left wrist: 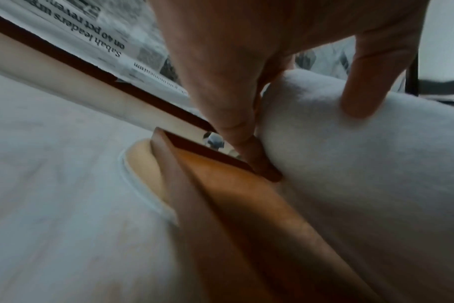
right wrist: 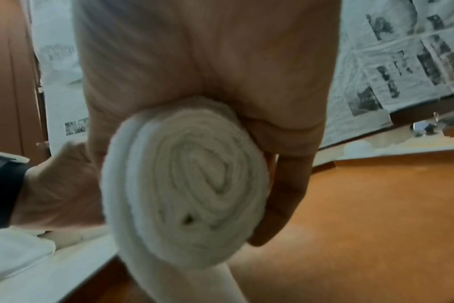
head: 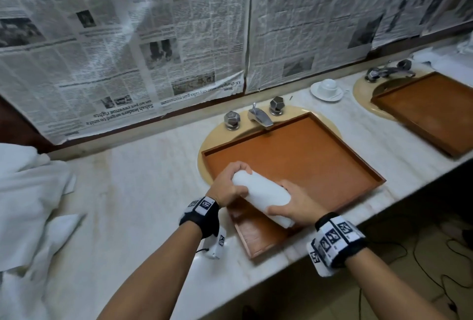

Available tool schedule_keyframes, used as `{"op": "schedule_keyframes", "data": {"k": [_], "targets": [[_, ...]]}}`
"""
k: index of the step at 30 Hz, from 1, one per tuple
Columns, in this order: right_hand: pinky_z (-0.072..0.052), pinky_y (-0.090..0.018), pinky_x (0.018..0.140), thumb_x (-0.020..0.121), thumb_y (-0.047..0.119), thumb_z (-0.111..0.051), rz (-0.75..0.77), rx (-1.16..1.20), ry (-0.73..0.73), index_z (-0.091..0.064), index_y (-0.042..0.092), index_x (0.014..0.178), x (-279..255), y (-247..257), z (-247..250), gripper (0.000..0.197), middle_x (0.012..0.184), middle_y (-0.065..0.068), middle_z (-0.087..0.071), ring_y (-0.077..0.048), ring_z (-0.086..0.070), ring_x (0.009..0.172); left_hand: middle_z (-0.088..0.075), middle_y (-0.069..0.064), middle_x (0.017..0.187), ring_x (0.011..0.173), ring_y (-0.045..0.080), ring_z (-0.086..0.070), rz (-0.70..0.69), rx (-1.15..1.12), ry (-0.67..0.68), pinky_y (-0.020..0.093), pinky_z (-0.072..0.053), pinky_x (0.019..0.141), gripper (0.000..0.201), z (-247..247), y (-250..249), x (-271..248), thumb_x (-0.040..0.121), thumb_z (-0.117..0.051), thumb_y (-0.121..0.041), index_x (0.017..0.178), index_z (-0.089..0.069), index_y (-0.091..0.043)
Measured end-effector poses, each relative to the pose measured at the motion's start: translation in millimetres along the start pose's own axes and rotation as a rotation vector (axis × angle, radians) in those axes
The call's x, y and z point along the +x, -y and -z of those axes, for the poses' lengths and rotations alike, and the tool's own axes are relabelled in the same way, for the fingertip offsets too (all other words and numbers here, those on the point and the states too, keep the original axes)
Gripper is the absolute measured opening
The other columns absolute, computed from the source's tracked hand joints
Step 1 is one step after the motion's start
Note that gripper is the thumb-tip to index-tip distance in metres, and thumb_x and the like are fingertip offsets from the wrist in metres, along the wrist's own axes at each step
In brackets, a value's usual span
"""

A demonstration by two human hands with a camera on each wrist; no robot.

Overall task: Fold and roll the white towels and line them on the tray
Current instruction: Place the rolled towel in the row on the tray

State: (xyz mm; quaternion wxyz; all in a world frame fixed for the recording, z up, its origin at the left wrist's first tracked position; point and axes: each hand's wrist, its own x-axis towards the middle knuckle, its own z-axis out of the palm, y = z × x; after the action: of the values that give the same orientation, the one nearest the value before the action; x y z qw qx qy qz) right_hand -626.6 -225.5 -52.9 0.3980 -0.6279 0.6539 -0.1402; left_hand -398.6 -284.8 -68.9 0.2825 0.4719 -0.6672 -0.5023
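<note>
A rolled white towel (head: 261, 193) is held over the near left part of the brown wooden tray (head: 320, 156), which lies across the sink. My left hand (head: 230, 184) grips its far end, fingers curled over the top. My right hand (head: 294, 207) grips its near end. The right wrist view shows the roll's spiral end (right wrist: 187, 188) inside my right hand (right wrist: 210, 86), with a loose tail hanging below. In the left wrist view my left hand's fingers (left wrist: 360, 82) press into the towel (left wrist: 363, 184) above the tray's rim (left wrist: 184, 184).
A heap of loose white towels (head: 30, 207) lies at the counter's left. Behind the tray stand a chrome tap (head: 258, 115) and its two knobs. A white cup on a saucer (head: 327, 88) and a second brown tray (head: 432, 112) sit to the right. Newspaper covers the wall.
</note>
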Motion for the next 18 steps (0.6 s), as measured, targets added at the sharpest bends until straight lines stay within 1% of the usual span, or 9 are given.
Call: {"op": "schedule_keyframes", "data": {"k": [2,5,7,9,11,13,14,16,18], "targets": [[-0.054,-0.041,0.087,0.051,0.061,-0.075,-0.028,-0.023,0.034,-0.051,0.037,0.112,8,-7,-11,0.070,0.112,0.010,-0.061,-0.013,-0.060,0.101,-0.054,-0.001,0.109,0.099,0.023,-0.053,0.049,0.087,0.039,0.042,-0.051,0.086,0.047,-3,9,4,0.050,-0.066,-0.023,0.094,-0.058,-0.037],[-0.054,-0.033,0.076,0.052,0.064,-0.071,-0.085,-0.098,0.043,-0.054,0.028,0.110,14,-8,-29,0.071,0.105,0.005,-0.064,-0.015,-0.061,0.093,-0.053,0.001,0.109,0.096,0.019,-0.053,0.098,0.199,0.091,0.029,-0.050,0.074,0.047,2,18,4,0.056,-0.064,-0.023,0.100,-0.058,-0.037],[-0.049,-0.029,0.068,0.057,0.063,-0.071,-0.110,-0.108,0.016,-0.055,0.025,0.110,15,-7,-38,0.067,0.104,0.004,-0.064,-0.015,-0.060,0.089,-0.054,0.000,0.113,0.099,0.011,-0.053,0.080,0.249,0.070,0.023,-0.045,0.078,0.050,6,21,-1,0.061,-0.064,-0.023,0.109,-0.059,-0.035],[-0.048,-0.030,0.069,0.064,0.060,-0.073,-0.113,-0.095,0.001,-0.054,0.021,0.111,14,-5,-44,0.064,0.105,0.002,-0.062,-0.017,-0.059,0.093,-0.052,-0.004,0.121,0.101,0.007,-0.052,0.060,0.263,-0.023,0.018,-0.043,0.084,0.054,6,26,-10,0.066,-0.063,-0.023,0.119,-0.058,-0.032],[-0.048,-0.033,0.073,0.069,0.058,-0.073,-0.101,-0.090,-0.001,-0.056,0.017,0.111,13,-4,-49,0.061,0.106,0.000,-0.060,-0.019,-0.057,0.096,-0.049,-0.007,0.126,0.106,0.005,-0.050,0.090,0.281,-0.173,0.021,-0.042,0.092,0.054,0,33,-23,0.074,-0.065,-0.025,0.126,-0.055,-0.031],[-0.048,-0.033,0.074,0.069,0.060,-0.072,-0.090,-0.067,0.013,-0.059,0.016,0.108,14,-3,-53,0.060,0.104,0.000,-0.061,-0.019,-0.058,0.095,-0.047,-0.008,0.129,0.115,0.007,-0.048,0.178,0.221,-0.293,0.029,-0.042,0.100,0.051,-8,36,-39,0.081,-0.067,-0.029,0.131,-0.052,-0.032],[-0.050,-0.034,0.075,0.068,0.062,-0.072,-0.085,-0.033,0.026,-0.061,0.016,0.104,14,-3,-54,0.059,0.101,0.001,-0.063,-0.018,-0.059,0.093,-0.049,-0.010,0.128,0.116,0.009,-0.052,0.213,0.130,-0.321,0.034,-0.048,0.099,0.047,-13,38,-47,0.084,-0.067,-0.031,0.129,-0.052,-0.036],[-0.054,-0.033,0.076,0.068,0.063,-0.074,-0.075,0.066,0.061,-0.066,0.019,0.097,12,-1,-55,0.053,0.095,0.005,-0.067,-0.013,-0.064,0.088,-0.054,-0.015,0.125,0.110,0.011,-0.061,0.255,-0.112,-0.326,0.040,-0.059,0.086,0.042,-23,37,-61,0.090,-0.066,-0.029,0.126,-0.053,-0.045],[-0.056,-0.032,0.078,0.071,0.061,-0.076,-0.056,0.122,0.099,-0.069,0.021,0.096,10,0,-56,0.047,0.093,0.007,-0.070,-0.007,-0.065,0.085,-0.051,-0.009,0.135,0.109,0.014,-0.065,0.314,-0.290,-0.316,0.039,-0.062,0.079,0.051,-30,38,-69,0.093,-0.065,-0.030,0.138,-0.047,-0.042]]}}
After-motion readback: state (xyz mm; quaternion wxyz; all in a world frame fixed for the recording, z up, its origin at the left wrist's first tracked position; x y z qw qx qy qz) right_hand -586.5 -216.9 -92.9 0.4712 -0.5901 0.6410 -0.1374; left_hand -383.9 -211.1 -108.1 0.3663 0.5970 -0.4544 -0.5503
